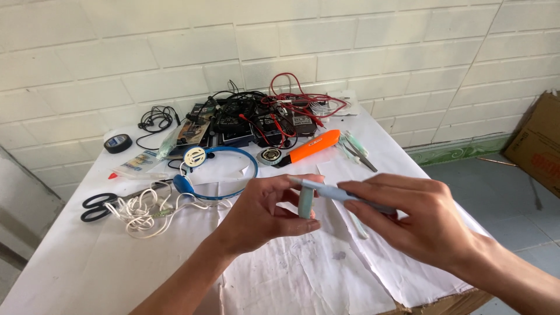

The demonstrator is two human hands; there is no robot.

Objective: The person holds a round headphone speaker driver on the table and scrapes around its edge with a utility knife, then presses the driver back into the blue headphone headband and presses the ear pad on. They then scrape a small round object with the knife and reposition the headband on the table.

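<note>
Above the white-papered table [87, 274], the left hand [262, 213] pinches a small pale-blue piece [305, 201] while the right hand [408, 219] grips a slim pale-blue tool [326, 190] touching it. Behind lie blue headphones [224, 172], scissors [96, 205], an orange cutter [312, 146] and tangled wires [274, 111]. The right fingers hide the tool's far end.

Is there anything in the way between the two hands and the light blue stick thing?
No. Both hands already touch it: the left hand pinches the light blue tool at its left end, and the right hand grips its other end. Nothing sits between the fingers and the tool.
</note>
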